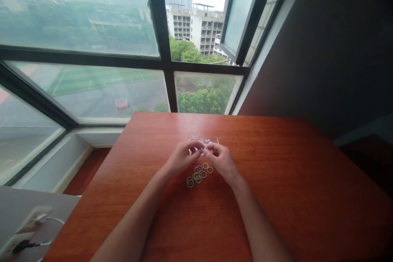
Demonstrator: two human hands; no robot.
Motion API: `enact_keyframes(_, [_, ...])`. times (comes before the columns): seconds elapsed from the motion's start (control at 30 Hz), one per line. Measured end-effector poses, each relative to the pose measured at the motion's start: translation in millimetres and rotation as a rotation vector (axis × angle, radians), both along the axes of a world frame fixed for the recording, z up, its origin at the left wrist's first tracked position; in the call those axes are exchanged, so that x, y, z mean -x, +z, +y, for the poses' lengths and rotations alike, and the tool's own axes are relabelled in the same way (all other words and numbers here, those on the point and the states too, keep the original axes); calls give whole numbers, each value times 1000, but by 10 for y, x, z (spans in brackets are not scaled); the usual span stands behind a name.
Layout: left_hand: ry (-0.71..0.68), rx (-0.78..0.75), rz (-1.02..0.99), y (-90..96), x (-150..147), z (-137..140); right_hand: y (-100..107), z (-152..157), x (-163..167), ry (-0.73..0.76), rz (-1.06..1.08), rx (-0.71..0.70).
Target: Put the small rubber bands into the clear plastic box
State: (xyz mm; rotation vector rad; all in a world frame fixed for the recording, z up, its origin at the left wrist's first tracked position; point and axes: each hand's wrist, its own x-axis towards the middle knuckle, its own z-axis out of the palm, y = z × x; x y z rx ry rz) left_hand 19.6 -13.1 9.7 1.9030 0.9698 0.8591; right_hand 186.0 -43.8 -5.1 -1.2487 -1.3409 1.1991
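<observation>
My left hand [185, 155] and my right hand [221, 159] meet above the middle of the table, their fingertips almost touching. Both are closed in a pinch; whatever small thing sits between the fingertips is too tiny to name. Just behind the fingers lies a clear plastic piece [215, 140] with pale marks, partly hidden by the hands. Several thin rings lie loosely on the wood in front of the hands, some overlapping: grey-green ones such as the ring [190, 185] nearest me, and yellowish ones such as the ring [205, 163] below my right fingers.
The reddish-brown wooden table [291, 180] reaches to a dark-framed window [167, 64], whose upper right pane stands open. A dark wall [331, 41] rises at the right. Wall sockets [33, 219] with plugged-in cables are at the lower left, beside the table's edge.
</observation>
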Motion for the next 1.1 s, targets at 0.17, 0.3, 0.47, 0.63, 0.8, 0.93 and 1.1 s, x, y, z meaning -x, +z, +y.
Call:
enact_keyframes(0.17, [52,40,-23,-38,10,25,-1,9,-16,-50,14,-6])
enact_keyframes(0.3, [188,-80,40,-98,33,84,-22,23,-40,-86,1,-22])
enact_keyframes(0.47, [353,-277,241,-136,53,152,-34,23,-40,-82,-36,-26])
enact_keyframes(0.63, [391,-383,396,-150,8,169,-32,12,-17,-60,-68,-21])
enact_keyframes(0.8, [390,-384,429,-165,26,164,-43,6,-13,-66,-172,-48])
enact_keyframes(0.93, [406,-348,427,-141,84,151,-25,-26,36,-47,-378,-147])
enact_keyframes(1.1, [402,-314,408,-95,132,128,5,-103,164,134,-730,-225])
